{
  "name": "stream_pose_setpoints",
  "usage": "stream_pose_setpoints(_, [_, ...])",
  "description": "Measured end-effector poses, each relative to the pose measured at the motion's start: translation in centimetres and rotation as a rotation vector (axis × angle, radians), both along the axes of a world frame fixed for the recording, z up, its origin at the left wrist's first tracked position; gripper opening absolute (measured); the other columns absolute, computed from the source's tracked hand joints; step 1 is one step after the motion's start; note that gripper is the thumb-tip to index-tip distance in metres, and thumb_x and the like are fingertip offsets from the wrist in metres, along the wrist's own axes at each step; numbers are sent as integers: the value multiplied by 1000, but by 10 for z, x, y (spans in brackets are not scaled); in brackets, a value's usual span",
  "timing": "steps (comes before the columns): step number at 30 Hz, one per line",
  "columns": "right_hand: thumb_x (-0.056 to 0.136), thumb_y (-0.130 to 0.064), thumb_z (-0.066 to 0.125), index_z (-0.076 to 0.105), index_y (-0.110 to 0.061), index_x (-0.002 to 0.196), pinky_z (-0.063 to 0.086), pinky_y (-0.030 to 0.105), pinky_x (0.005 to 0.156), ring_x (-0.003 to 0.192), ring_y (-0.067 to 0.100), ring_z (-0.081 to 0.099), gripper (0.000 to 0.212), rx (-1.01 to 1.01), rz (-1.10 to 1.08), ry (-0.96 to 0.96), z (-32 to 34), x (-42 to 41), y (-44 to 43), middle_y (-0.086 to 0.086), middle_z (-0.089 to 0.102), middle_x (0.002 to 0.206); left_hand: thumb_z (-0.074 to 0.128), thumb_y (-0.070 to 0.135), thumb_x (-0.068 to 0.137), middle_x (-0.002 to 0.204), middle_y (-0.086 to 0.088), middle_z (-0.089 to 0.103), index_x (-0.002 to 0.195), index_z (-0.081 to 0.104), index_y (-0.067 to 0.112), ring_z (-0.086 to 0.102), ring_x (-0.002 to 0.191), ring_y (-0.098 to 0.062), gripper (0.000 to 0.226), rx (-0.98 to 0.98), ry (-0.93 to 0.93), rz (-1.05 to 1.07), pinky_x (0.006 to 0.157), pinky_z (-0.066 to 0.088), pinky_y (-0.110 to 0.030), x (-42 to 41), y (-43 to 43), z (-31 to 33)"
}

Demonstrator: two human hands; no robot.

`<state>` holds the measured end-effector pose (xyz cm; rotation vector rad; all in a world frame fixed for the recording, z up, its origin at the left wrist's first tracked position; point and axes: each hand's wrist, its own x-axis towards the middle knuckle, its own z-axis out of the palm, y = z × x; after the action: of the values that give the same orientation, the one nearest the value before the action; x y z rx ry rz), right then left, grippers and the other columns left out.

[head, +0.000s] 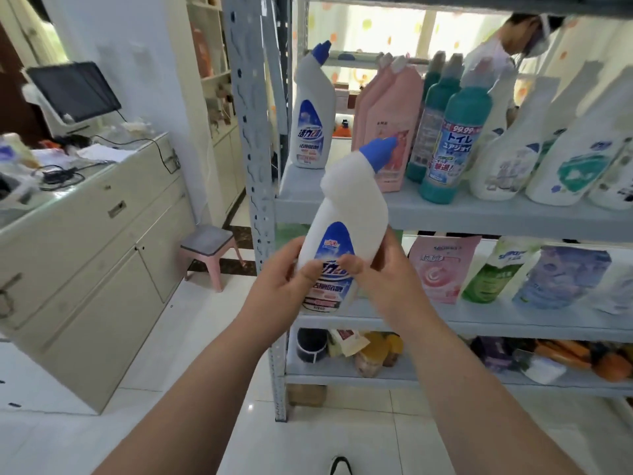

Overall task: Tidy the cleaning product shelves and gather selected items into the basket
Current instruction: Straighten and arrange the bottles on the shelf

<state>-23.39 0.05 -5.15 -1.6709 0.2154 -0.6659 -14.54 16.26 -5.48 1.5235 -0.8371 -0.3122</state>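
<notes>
Both hands: L hand (279, 286) + R hand (380, 272) round white bottle (339, 231).

Blue-capped white bottles (313, 111): two, the second bottle (342, 231) held out front of the rack. Pink bottles (394, 132): at least two, packed close; teal bottles (452, 145): two sure, a third possible behind; white trigger-neck bottles (513, 149): three in view at right. Refill pouches (438, 269) on the lower shelf (496, 325): three clear (pink, green, blue); pink stool (209, 248): one; monitor (75, 90): one.
</notes>
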Motion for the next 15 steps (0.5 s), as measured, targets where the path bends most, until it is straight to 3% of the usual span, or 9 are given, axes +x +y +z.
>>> stream_pose_setpoints(3, [82, -34, 85, 52, -62, 123, 60, 19, 71, 106, -1, 69, 59, -63, -53, -92, 35, 22, -31, -25, 71, 117, 48, 40, 104, 113, 14, 69, 123, 56, 45, 69, 105, -6, 20, 40, -128, 105, 79, 58, -19, 22, -33, 4])
stream_pose_setpoints(6, [82, -39, 84, 50, -72, 117, 59, 15, 71, 106, -6, 67, 59, -153, -65, -148, 66, 47, -58, -28, 69, 118, 55, 28, 101, 128, 9, 55, 136, 49, 28, 53, 116, -6, 35, 409, -486, 294, 96, 47, -25, 40, -55, -7])
stream_pose_setpoints(8, [84, -40, 83, 48, -68, 122, 62, 20, 75, 107, -5, 66, 59, -189, -74, -164, 81, 72, -73, -29, 67, 119, 62, 26, 95, 132, -1, 55, 139, 52, 14, 51, 119, -16, 46, 499, -784, 341, 100, 44, -27, 51, -65, -6])
stream_pose_setpoints(10, [86, -40, 82, 44, -64, 127, 62, 21, 76, 105, -7, 64, 61, -226, -68, -174, 91, 102, -80, -33, 64, 115, 66, 28, 89, 133, -14, 59, 139, 56, 4, 55, 123, -31, 56, 568, -1008, 354, 107, 48, -43, 64, -79, 2])
stream_pose_setpoints(13, [87, -37, 81, 39, -62, 126, 62, 30, 82, 104, -4, 63, 62, -283, -56, -170, 95, 145, -87, -32, 59, 116, 67, 36, 87, 139, -23, 55, 147, 49, 0, 51, 130, -42, 72, 716, -1073, 379, 113, 40, -55, 84, -101, 12])
stream_pose_setpoints(15, [88, -33, 80, 39, -56, 128, 61, 35, 87, 105, 0, 63, 61, -302, -52, -164, 91, 169, -95, -24, 61, 119, 58, 47, 91, 148, -17, 45, 155, 37, 11, 40, 139, -39, 77, 846, -1025, 355, 121, 27, -56, 95, -109, 13])
